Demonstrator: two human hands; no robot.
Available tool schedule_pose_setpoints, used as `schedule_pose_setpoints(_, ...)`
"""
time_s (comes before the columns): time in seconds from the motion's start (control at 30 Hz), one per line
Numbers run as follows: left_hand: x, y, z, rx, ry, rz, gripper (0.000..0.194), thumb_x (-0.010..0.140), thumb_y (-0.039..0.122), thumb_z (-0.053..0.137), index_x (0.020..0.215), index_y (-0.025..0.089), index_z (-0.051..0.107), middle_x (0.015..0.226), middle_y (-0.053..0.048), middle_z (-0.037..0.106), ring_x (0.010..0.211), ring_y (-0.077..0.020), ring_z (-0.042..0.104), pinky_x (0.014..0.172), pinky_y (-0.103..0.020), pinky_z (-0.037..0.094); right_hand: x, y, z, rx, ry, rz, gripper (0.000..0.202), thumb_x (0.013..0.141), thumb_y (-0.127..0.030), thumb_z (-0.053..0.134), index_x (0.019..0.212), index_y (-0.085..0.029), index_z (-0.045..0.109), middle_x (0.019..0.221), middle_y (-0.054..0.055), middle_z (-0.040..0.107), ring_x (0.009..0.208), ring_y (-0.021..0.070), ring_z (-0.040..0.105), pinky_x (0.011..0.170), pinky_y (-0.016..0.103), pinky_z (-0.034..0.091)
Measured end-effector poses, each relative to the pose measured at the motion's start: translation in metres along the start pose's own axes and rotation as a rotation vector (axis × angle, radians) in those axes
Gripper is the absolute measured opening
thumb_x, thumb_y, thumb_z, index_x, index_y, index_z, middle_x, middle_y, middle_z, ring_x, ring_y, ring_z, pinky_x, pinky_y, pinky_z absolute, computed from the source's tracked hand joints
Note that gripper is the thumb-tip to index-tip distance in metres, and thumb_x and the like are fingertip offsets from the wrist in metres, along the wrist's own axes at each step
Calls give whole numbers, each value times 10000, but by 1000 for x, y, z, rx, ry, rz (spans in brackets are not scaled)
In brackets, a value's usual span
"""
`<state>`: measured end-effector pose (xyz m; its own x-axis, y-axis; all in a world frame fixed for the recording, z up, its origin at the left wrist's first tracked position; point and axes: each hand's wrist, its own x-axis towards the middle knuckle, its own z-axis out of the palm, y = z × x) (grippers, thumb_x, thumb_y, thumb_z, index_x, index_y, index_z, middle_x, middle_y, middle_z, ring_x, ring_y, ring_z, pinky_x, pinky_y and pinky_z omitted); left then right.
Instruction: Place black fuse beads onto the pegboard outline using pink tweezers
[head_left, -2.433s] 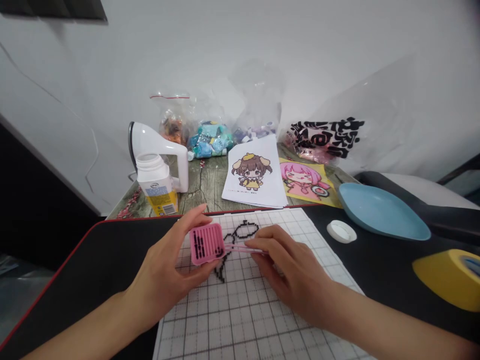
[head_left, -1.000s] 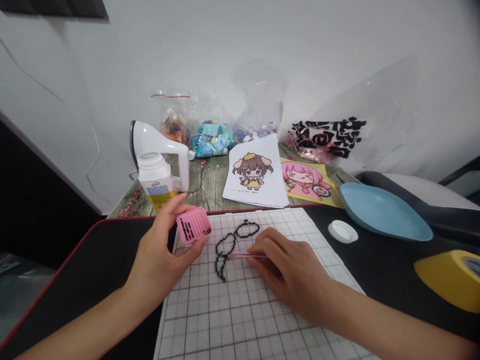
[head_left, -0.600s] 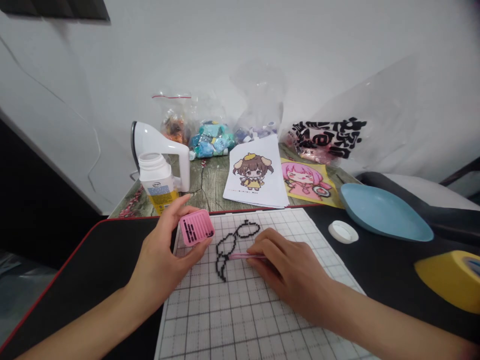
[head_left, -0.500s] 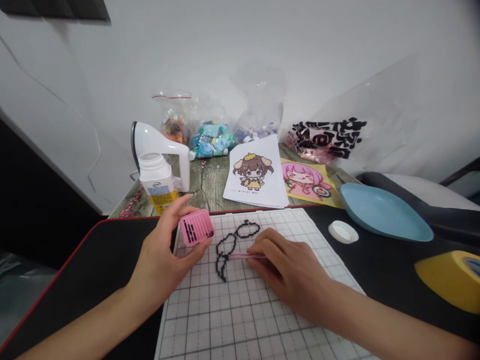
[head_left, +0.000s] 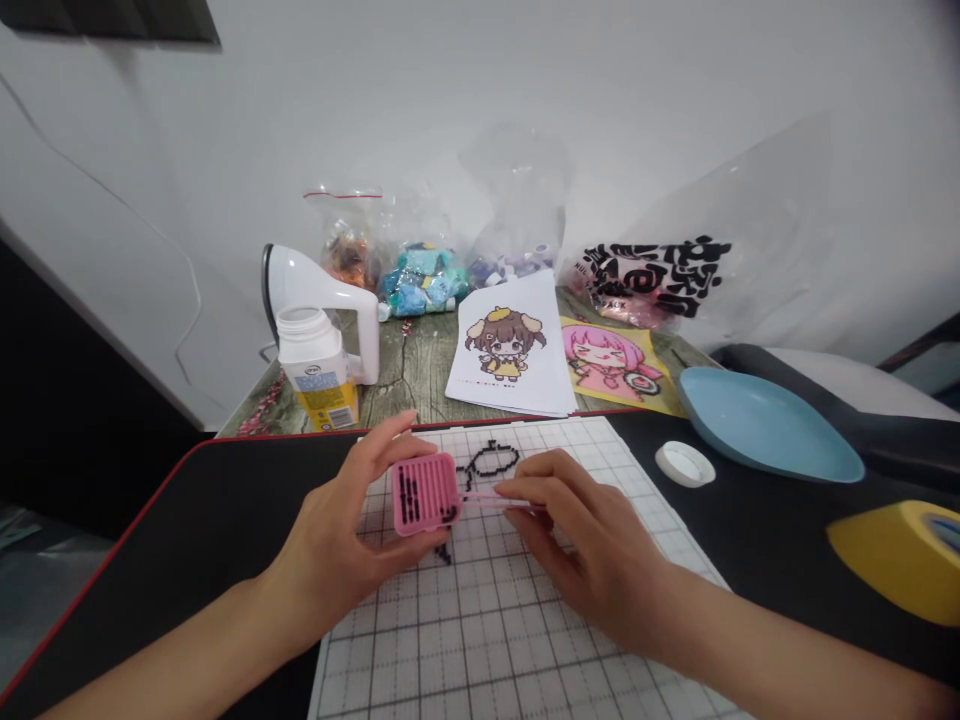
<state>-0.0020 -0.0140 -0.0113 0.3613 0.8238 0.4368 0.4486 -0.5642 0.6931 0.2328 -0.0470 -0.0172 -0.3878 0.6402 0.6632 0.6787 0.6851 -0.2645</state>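
My left hand (head_left: 345,540) holds a small pink slotted bead tray (head_left: 425,493) with rows of black beads in it, raised just above the clear gridded pegboard (head_left: 495,620). My right hand (head_left: 577,540) pinches thin pink tweezers (head_left: 487,499), whose tips reach the tray's right edge. A black bead outline (head_left: 491,460) lies on the pegboard; the tray hides part of it.
A white bottle (head_left: 315,368) and a white mini iron (head_left: 322,300) stand at the back left. Bags of beads (head_left: 420,275), two pattern sheets (head_left: 506,345), a blue dish (head_left: 765,425), a white cap (head_left: 683,463) and yellow tape (head_left: 900,555) lie behind and right.
My left hand has brought the pink tray right and down, over the bead outline. The right hand has lifted the tweezers from the pegboard to the tray's edge.
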Motion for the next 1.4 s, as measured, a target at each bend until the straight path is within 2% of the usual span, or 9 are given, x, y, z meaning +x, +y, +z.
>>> schedule_pose_setpoints(0.1, 0, -1, 0, 12, -23, 20, 828, 752, 431, 771, 1428, 424, 292, 1173, -3, 694, 1049, -213, 683, 962, -370, 544, 1, 0, 0, -25, -58, -33, 124, 981, -166, 418, 1064, -182, 509, 932, 65, 614, 742, 143, 609, 524, 247, 486)
schedule_pose_setpoints(0.23, -1, -2, -1, 28, -35, 34, 844, 751, 447, 769, 1440, 410, 282, 1180, -21, 696, 1080, -231, 676, 967, -385, 544, 2, 0, -1, -47, -73, -77, 128, 992, -173, 394, 1061, -179, 502, 909, 64, 614, 736, 141, 609, 507, 237, 470)
schedule_pose_setpoints(0.43, -1, -2, -2, 37, -51, 27, 848, 752, 472, 761, 1446, 386, 281, 1191, -30, 693, 1079, -239, 677, 979, -405, 536, 1, 2, 1, -42, -95, -72, 131, 997, -183, 387, 1070, -187, 496, 917, 62, 615, 744, 149, 620, 525, 251, 491)
schedule_pose_setpoints(0.6, -1, -1, -2, 56, -47, 43, 851, 752, 457, 766, 1447, 390, 280, 1192, -16, 695, 1091, -228, 673, 964, -370, 546, -1, 2, 1, -27, -95, -62, 133, 995, -181, 388, 1062, -184, 504, 921, 62, 615, 746, 147, 616, 526, 252, 490)
schedule_pose_setpoints(0.7, 0, -1, -2, 64, -29, 43, 827, 761, 445, 758, 1441, 379, 292, 1184, -21, 696, 1086, -228, 676, 929, -358, 563, 0, 1, 1, -2, -46, -59, 126, 986, -167, 409, 1055, -176, 514, 911, 62, 613, 765, 147, 615, 534, 247, 492)
schedule_pose_setpoints(0.87, 5, -4, -2, 51, 62, -44, 770, 774, 409, 734, 1419, 329, 323, 1176, -44, 690, 1026, -238, 693, 917, -403, 559, 1, 1, 1, -14, 10, -5, 106, 968, -159, 436, 1022, -177, 524, 910, 60, 620, 644, 120, 580, 481, 233, 459)
schedule_pose_setpoints(1.03, 6, -6, -1, 49, 116, -131, 748, 779, 374, 720, 1410, 340, 319, 1190, -38, 672, 1076, -252, 666, 935, -454, 535, 1, 1, 1, -51, -42, 16, 80, 961, -197, 443, 946, -182, 521, 829, 42, 614, 597, 132, 577, 424, 231, 401)
schedule_pose_setpoints(1.4, 6, -5, -1, 30, 116, -128, 745, 778, 366, 721, 1401, 379, 313, 1192, -22, 667, 1089, -258, 653, 937, -488, 515, 1, 2, 1, -88, -142, -1, 120, 976, -230, 429, 932, -178, 528, 810, 37, 615, 614, 149, 597, 447, 246, 408)
